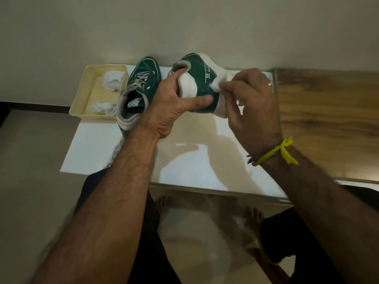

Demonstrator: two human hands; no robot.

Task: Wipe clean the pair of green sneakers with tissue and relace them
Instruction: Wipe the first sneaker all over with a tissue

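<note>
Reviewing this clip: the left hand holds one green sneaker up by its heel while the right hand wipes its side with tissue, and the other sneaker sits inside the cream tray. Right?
Not quite. The other sneaker stands on the white table beside the cream tray, not inside it; the tray holds only crumpled tissue, as the head view shows. The rest is right.

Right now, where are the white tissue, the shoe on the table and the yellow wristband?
White crumpled tissue (215, 85), head view: the tip pinched against the shoe.
Green laced sneaker on the table (146, 67), head view: its toe.
Yellow knotted wristband (285, 149), head view: the knot.
</note>
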